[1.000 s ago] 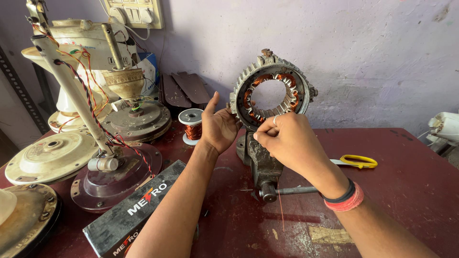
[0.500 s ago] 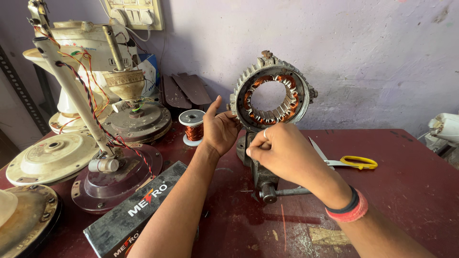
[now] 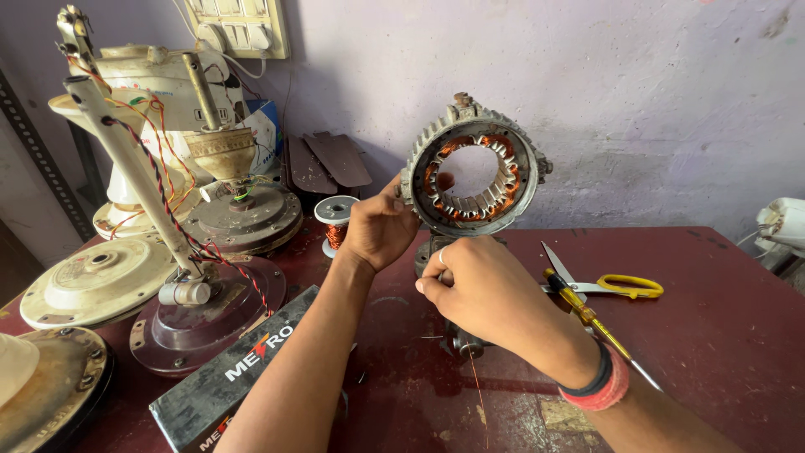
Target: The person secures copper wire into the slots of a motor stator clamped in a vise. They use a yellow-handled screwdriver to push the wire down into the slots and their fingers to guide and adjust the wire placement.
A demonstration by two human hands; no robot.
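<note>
A ring-shaped motor stator point(image 3: 472, 170) with copper windings stands upright, clamped in a small bench vise point(image 3: 457, 335) on the dark red table point(image 3: 721, 335). My left hand point(image 3: 379, 228) holds the stator's left rim, thumb reaching toward the windings. My right hand point(image 3: 486, 294) is below the stator in front of the vise, fingers pinched on a thin copper wire point(image 3: 478, 390) that trails down toward the table's front edge.
A spool of copper wire point(image 3: 335, 220) stands behind my left hand. Yellow-handled scissors point(image 3: 612, 286) and a yellow screwdriver point(image 3: 587, 315) lie to the right. Fan motor parts and housings point(image 3: 168, 235) crowd the left; a dark box point(image 3: 226, 382) lies in front.
My right hand has dropped from the stator's lower rim down in front of the vise, drawing the thin wire with it. My left hand stays on the stator.
</note>
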